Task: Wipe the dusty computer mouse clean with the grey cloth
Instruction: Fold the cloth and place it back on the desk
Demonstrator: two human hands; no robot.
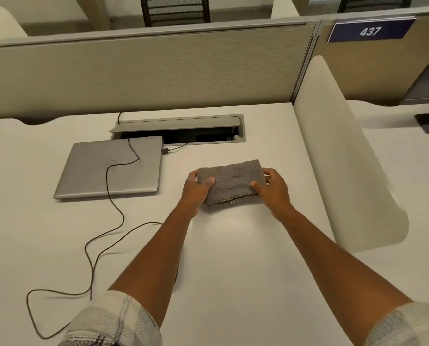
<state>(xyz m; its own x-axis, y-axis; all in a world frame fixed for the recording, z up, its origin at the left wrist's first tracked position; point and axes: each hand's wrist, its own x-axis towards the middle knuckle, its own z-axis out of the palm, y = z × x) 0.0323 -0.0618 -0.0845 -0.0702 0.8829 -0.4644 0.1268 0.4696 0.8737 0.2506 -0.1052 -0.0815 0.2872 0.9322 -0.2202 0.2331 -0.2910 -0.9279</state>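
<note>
A folded grey cloth (231, 182) lies on the white desk (233, 270), a little right of centre. My left hand (198, 187) grips its left end, thumb on top and fingers curled round the edge. My right hand (273, 188) grips its right end the same way. No computer mouse shows; a dark sliver under my left forearm might be part of it, but I cannot tell. A thin dark cable (103, 236) runs across the desk and goes under that forearm.
A closed silver laptop (111, 168) lies left of the cloth, the cable crossing its lid. Behind it an open cable tray (181, 132) is sunk into the desk. A beige partition (146, 71) closes the back and a white curved divider (343, 156) the right side.
</note>
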